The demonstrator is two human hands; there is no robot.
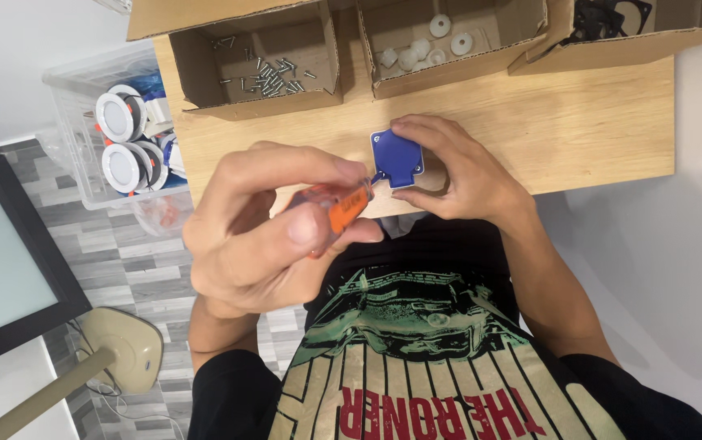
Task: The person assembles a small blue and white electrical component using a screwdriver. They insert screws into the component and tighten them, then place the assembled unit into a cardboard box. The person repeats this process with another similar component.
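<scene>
Orange and clear plastic marks the handle of the screwdriver [331, 212] you grip in your left hand [274, 232], fingers clenched round it, thumb pressing on top. Its tip meets the lower left corner of the small blue square plastic part [397, 158], which rests on the light wooden tabletop [595, 114] near the front edge. Your right hand [457, 171] curls round that blue part, fingertips pinching its top and bottom edges to steady it.

From the head view, the only one here, I judge the driver sits at a slant; bring the shaft more upright over the corner and keep the blue part pressed flat, so the tip does not slip off.

Behind, an open cardboard box of loose metal screws [269, 75] and another holding white plastic rings [428, 45] stand within reach.
</scene>
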